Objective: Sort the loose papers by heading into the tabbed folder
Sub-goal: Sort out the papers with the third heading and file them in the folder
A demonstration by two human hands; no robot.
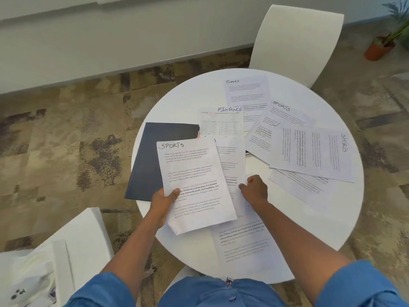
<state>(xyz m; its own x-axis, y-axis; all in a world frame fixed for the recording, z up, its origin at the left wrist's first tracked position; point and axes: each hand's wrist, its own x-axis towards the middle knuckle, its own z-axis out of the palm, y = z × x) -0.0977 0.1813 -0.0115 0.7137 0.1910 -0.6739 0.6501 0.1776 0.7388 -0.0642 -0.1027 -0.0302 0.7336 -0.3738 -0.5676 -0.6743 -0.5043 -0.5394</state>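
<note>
Paper in hand: the left grip (162,201) holds a sheet headed SPORTS (194,185) at its lower left edge, thumb on top of the text, fingers hidden beneath, and the sheet sits raised above the round white counter (172,100). Just behind that grip lies the dark folder (159,151), closed and flat, its near corner tucked under the held sheet and its left side hanging past the counter's rim. Over to the right, the right grip (254,190) is curled into a loose fist, knuckles up, pressing down on a loose page (230,160) whose heading is covered; whether the fingers actually pinch that page cannot be told. Beyond the right grip, a table-printed sheet headed FINANCE (221,124) lies flat, and farther back sits a second FINANCE page (246,89). To the right of that grip, two more SPORTS pages fan out, one angled (265,131) and one turned sideways (314,151) over it, with further sheets (298,185) poking out below. Near the person's body another page (247,247) overhangs the counter's near edge. A white chair (294,43) stands at the far side.
</note>
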